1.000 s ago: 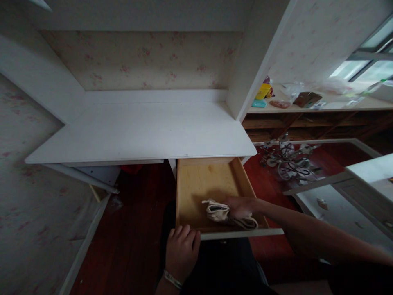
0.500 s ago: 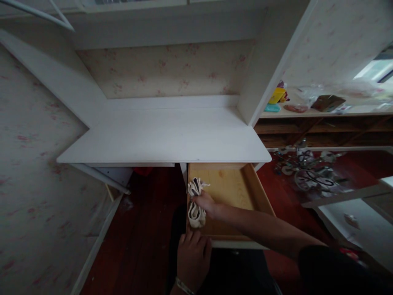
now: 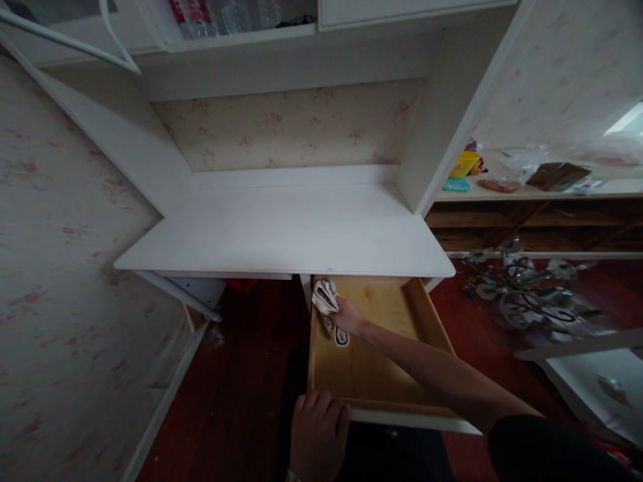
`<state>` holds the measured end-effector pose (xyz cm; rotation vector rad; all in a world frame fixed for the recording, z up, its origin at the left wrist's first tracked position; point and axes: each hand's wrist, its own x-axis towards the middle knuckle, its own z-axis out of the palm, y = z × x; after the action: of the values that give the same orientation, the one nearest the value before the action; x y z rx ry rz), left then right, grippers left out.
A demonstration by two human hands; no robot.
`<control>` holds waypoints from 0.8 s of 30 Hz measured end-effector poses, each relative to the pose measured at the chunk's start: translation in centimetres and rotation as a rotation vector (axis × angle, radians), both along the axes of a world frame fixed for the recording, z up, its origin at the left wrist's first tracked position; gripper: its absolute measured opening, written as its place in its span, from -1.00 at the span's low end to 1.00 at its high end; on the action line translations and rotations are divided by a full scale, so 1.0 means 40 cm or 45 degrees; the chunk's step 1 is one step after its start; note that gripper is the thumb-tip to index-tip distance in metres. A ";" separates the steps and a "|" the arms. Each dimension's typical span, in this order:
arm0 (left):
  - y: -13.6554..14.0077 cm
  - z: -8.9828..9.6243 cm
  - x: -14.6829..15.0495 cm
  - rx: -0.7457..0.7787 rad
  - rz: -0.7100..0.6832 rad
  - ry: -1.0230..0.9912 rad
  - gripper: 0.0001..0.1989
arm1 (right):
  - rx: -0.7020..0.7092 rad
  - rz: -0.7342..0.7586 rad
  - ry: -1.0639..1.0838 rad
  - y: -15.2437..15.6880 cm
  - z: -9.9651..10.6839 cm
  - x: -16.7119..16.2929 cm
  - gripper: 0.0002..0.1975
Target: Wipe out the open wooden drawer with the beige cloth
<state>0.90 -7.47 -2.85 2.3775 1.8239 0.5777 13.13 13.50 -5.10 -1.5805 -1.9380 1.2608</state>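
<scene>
**Cloth at Drawer Interior: Position and Hazards**

The cloth (image 3: pixel 325 296) is lying bunched at the far-left corner of the open drawer (image 3: pixel 372 381), against the left wall. A looped fold is trailing toward the near side.

The right hand (image 3: pixel 349 316) is gripping the cloth, its fingers apparently clamped on the folds; the fingertips are hidden. The right forearm is crossing above the drawer's near-right part.

The left hand (image 3: pixel 320 428) is resting on the drawer's near-left corner, fingers side by side over the rim. Whether they are clamping it cannot be told.

The white desk (image 3: pixel 296 224) is overhanging the drawer's far end. Beyond its right side, a metal-armed fixture (image 3: pixel 532 288) is lying on the red floor (image 3: pixel 236 348).

CAUTION:
- Inward pressure from the left hand could slide the drawer, pinching the right hand under the desk edge.
- Far reach could strike knuckles on that edge.
- Loose folds could snag in the corner.
- Downward pressure could tilt the drawer.
</scene>
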 end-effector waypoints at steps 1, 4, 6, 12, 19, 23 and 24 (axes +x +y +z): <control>0.000 -0.002 0.000 0.011 -0.007 0.013 -0.85 | 0.123 0.083 -0.040 -0.015 -0.001 0.016 -0.79; 0.001 -0.011 0.001 0.054 -0.012 0.051 -0.84 | 0.556 0.481 -0.153 -0.027 -0.023 0.054 -0.79; 0.001 -0.014 0.002 0.082 -0.013 0.050 -0.85 | 0.862 0.717 -0.271 -0.004 -0.050 0.067 -0.70; 0.002 -0.011 0.006 0.078 -0.016 0.025 -0.84 | 1.245 0.769 -0.803 0.107 -0.120 0.071 -0.67; 0.004 -0.015 0.007 0.066 -0.015 0.023 -0.83 | 1.021 0.819 -1.010 0.129 -0.133 0.136 -0.72; 0.006 -0.013 0.006 0.035 -0.028 0.024 -0.83 | 0.881 0.785 -1.079 0.127 -0.119 0.230 -0.73; 0.006 -0.012 0.007 0.032 -0.026 0.025 -0.83 | 0.837 0.767 -1.102 0.125 -0.112 0.260 -0.73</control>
<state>1.18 -7.22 -3.31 2.4234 1.8090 0.5811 23.53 18.51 -9.60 -1.2945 -3.0633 -0.0896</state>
